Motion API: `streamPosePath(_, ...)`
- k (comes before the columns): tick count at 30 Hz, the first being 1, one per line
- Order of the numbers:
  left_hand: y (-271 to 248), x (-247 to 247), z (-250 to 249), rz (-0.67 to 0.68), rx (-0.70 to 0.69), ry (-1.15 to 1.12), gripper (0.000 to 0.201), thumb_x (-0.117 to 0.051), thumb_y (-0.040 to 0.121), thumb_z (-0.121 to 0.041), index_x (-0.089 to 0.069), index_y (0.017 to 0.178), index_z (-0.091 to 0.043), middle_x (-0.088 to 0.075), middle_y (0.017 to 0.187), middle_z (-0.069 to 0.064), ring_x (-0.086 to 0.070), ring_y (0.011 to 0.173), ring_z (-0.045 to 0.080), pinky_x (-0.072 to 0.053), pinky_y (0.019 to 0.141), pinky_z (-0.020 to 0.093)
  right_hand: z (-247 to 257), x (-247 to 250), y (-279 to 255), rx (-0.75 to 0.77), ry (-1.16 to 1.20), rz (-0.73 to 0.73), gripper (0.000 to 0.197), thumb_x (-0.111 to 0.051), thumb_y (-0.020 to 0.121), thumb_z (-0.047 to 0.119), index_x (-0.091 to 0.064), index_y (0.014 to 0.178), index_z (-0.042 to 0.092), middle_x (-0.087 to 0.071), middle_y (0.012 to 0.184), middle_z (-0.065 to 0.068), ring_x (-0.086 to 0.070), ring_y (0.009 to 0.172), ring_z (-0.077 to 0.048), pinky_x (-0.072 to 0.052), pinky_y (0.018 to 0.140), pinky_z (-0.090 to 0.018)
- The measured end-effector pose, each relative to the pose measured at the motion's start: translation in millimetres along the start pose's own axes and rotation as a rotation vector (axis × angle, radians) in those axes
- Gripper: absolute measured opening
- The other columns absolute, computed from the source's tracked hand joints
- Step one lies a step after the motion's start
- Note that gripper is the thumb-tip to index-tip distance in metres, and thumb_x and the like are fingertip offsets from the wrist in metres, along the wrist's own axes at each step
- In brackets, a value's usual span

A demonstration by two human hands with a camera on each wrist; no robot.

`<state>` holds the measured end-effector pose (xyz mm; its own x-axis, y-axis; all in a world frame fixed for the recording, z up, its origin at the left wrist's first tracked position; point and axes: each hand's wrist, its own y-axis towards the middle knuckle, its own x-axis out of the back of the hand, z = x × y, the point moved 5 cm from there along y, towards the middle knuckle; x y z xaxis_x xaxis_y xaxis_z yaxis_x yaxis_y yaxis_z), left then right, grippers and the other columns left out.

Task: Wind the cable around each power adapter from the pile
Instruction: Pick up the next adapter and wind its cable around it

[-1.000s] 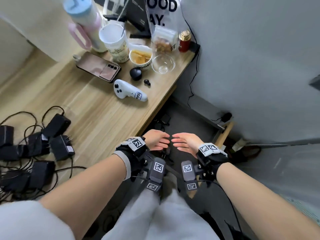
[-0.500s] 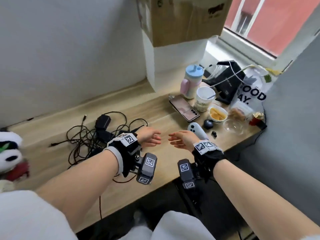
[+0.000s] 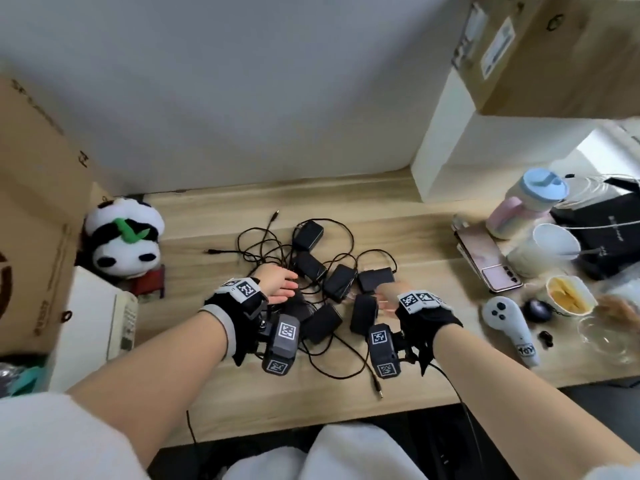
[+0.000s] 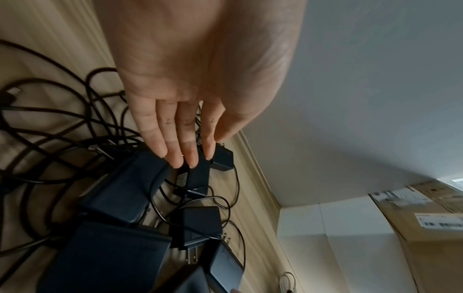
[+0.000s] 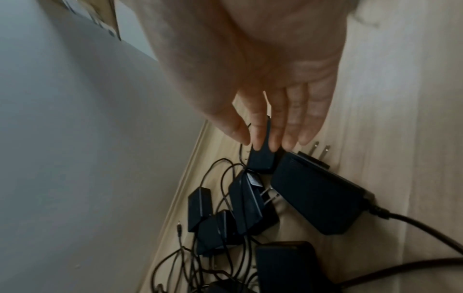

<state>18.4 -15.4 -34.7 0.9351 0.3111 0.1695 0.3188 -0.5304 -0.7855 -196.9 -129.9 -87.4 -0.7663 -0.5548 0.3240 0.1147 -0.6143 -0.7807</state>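
— See the left hand? Fingers straight, held together, tips right over the pile of power adapters.

— Holding anything?

— No, nothing gripped. Black cables loop tangled across the wooden desk, and a cardboard box sits by the wall.

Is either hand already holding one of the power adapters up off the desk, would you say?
No: both the left hand and the right hand reach with straight fingers over the pile of power adapters, which all lie on the desk.
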Motion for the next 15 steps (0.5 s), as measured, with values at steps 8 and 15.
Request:
streamPosePath(8, 13, -16, 18, 0.074, 0.09, -0.078, 0.037, -0.036, 0.101, -0.019, -0.049, 0.132, -0.004, -0.063, 0.101, 0.009, -0.058, 0.084, 0.019, -0.043, 0.07, 0.02, 0, -13, 7, 0.003, -0.538, -0.021, 0.04, -0.058, 0.081, 0.054, -0.053, 0.077, 0.015, -0.055, 0.08, -0.006, -0.053, 0.079, -0.026, -0.04, 0.074, -0.03)
streamPosePath(15, 15, -25, 27, 0.087, 0.117, -0.113, 0.034, -0.042, 0.099, -0.02, -0.053, 0.128, -0.005, -0.058, 0.112, 0.011, -0.056, 0.101, 0.023, -0.045, 0.076, 0.021, -12, -33, 18, 0.085, -0.7, -0.038, 0.058, -0.06, 0.074, 0.062, -0.061, 0.113, 0.018, -0.063, 0.11, -0.008, -0.059, 0.103, -0.028, -0.044, 0.08, -0.03)
